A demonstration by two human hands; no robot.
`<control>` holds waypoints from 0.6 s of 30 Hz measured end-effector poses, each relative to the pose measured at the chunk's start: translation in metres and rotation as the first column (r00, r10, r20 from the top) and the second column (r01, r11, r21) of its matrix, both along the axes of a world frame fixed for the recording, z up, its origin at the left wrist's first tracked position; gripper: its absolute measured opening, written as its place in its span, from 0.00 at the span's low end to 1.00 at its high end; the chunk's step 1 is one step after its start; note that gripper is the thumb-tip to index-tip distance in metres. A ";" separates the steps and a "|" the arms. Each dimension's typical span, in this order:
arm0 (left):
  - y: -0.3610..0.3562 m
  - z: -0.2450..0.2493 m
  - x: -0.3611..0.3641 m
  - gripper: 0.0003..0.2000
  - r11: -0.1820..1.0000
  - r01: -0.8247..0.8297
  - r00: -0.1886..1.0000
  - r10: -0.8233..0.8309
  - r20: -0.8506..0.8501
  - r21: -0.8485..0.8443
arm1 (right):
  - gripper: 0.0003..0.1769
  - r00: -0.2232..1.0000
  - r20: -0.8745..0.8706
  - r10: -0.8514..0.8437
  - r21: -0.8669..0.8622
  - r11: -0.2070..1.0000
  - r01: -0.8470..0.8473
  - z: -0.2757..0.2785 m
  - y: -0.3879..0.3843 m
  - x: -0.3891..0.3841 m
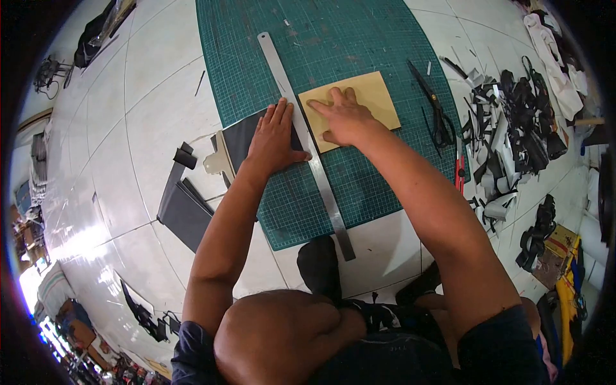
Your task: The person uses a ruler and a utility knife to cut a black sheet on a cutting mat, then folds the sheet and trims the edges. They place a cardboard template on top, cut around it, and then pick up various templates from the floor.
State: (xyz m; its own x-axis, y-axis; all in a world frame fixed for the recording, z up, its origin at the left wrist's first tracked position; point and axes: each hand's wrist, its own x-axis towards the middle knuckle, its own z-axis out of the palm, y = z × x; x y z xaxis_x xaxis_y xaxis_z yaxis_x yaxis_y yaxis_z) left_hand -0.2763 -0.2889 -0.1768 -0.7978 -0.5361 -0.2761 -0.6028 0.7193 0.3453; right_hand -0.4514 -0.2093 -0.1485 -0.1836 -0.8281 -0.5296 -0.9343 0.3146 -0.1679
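My left hand (pixel 274 140) lies flat, fingers stretched out, over a black sheet (pixel 239 136) and against the left edge of a long steel ruler (pixel 326 192). The ruler runs slantwise across a green cutting mat (pixel 244 58), its near end past the mat's edge. Just right of the ruler, my right hand (pixel 344 120) presses with spread fingers on a tan rectangular card (pixel 380 96). A metal clip (pixel 218 163), like that of a clipboard, sits at the black sheet's left end. What lies under my palms is hidden.
Black-handled scissors (pixel 440 128) lie on the mat at the right, near a red cutter (pixel 460 172). Beyond the mat is a heap of black and white scraps (pixel 507 128). Dark sheets (pixel 183 215) rest on the tiled floor (pixel 160 115) at the left.
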 end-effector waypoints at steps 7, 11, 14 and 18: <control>0.004 -0.002 -0.007 0.61 0.999 -0.015 0.999 0.017 0.038 -0.040 | 0.44 0.999 -0.028 -0.019 -0.054 0.998 0.018 -0.012 0.005 0.004; 0.003 -0.003 -0.009 0.61 0.999 -0.005 0.998 0.008 0.056 -0.045 | 0.45 0.999 -0.045 -0.015 -0.079 0.997 0.012 -0.017 0.006 0.004; 0.002 -0.003 -0.010 0.61 0.999 -0.002 0.999 0.004 0.050 -0.043 | 0.45 0.998 -0.057 -0.011 -0.074 0.997 0.007 -0.016 0.007 0.005; 0.000 -0.006 -0.010 0.62 0.999 0.007 0.999 -0.005 0.044 -0.044 | 0.45 0.998 -0.060 -0.005 -0.072 0.997 0.001 -0.017 0.006 0.005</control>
